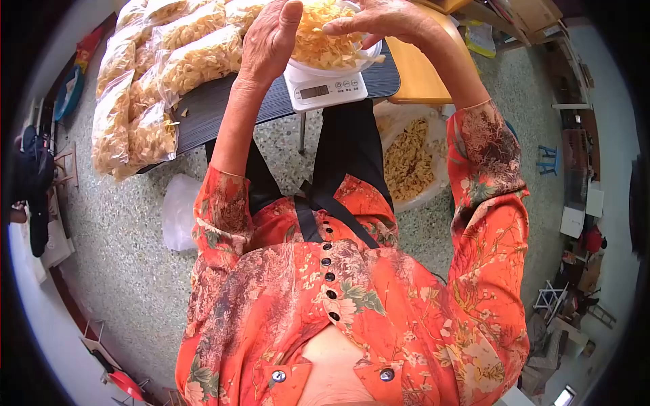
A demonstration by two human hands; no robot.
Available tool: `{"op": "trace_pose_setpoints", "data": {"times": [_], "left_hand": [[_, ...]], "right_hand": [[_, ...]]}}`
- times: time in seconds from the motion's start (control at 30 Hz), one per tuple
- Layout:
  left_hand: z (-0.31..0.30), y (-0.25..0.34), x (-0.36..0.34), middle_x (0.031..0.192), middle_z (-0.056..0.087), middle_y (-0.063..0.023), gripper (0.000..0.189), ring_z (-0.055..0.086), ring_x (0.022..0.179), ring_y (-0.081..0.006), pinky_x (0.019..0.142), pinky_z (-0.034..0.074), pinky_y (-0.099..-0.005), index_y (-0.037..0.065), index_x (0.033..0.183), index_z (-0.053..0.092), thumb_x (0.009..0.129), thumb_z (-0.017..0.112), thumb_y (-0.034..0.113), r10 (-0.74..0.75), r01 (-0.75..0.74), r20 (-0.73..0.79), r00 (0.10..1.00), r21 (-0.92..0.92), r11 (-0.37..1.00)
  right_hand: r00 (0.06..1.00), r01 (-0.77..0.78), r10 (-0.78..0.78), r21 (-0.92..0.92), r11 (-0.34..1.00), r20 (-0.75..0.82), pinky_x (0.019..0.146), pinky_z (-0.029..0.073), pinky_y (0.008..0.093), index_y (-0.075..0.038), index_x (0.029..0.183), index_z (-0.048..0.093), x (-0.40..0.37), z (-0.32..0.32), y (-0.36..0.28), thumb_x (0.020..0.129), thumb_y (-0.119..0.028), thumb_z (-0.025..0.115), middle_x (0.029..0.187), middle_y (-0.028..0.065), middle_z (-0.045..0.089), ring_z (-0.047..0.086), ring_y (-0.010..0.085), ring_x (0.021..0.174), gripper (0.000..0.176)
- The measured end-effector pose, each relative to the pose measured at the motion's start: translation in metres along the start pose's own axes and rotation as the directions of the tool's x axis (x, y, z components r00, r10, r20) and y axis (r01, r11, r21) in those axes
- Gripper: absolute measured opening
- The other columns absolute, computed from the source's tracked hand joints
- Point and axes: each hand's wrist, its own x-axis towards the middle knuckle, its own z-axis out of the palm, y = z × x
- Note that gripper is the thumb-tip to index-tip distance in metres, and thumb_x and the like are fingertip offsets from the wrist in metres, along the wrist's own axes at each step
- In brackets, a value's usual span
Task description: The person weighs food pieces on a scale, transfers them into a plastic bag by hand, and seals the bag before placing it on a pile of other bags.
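Note:
A white bowl [318, 71] heaped with pale yellow dried flakes [328, 34] rests on a white digital scale [330, 93], whose lit display is too small to read for sure. At the bowl's left side is my left hand [273, 42], thumb out and palm turned towards the flakes; its other fingertips run past the top edge. My right hand [389, 20] arches over the bowl's right side, thumb stretched across the flakes. Both hands look open, and I see nothing held in them. Filled clear plastic bags [203, 64] of the same flakes lie stacked left of my left hand.
The scale stands near the front edge of a dark tabletop [217, 111]. A wooden surface [423, 64] adjoins it at right. Below, a large open plastic bag [413, 162] holds more flakes on the speckled floor [128, 257]. A translucent plastic bag [181, 213] lies at left.

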Motion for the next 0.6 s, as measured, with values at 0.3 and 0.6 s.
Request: {"op": "trace_pose_setpoints", "data": {"times": [0.3, 0.6], "left_hand": [[0.001, -0.001, 0.006, 0.134, 0.058, -0.0252, 0.075, 0.051, 0.129, -0.0403, 0.11, 0.036, -0.0415, -0.003, 0.132, 0.058, 0.106, 0.023, 0.057, 0.01, -0.016, 0.056, 0.998, 0.099, 0.995], [-0.003, 0.013, 0.008, 0.132, 0.059, -0.0247, 0.076, 0.05, 0.129, -0.04, 0.11, 0.035, -0.0436, -0.002, 0.134, 0.057, 0.106, 0.021, 0.059, 0.055, -0.06, 0.039, 0.998, 0.13, 0.99]], "right_hand": [[0.968, 0.156, -0.098, 0.253, 0.955, -0.229, 0.068, 0.063, 0.0362, -0.002, 0.147, 0.045, -0.012, 0.002, 0.011, 0.09, -0.024, 0.073, 0.135, 0.0238, 0.056, 0.064, 0.0267, 0.112, 0.067], [0.903, 0.161, -0.063, 0.199, 0.967, -0.426, 0.063, 0.057, 0.0278, 0.007, 0.124, 0.062, -0.017, 0.005, 0.019, 0.096, -0.019, 0.065, 0.098, 0.0088, 0.07, 0.065, 0.0129, 0.077, 0.038]]}}
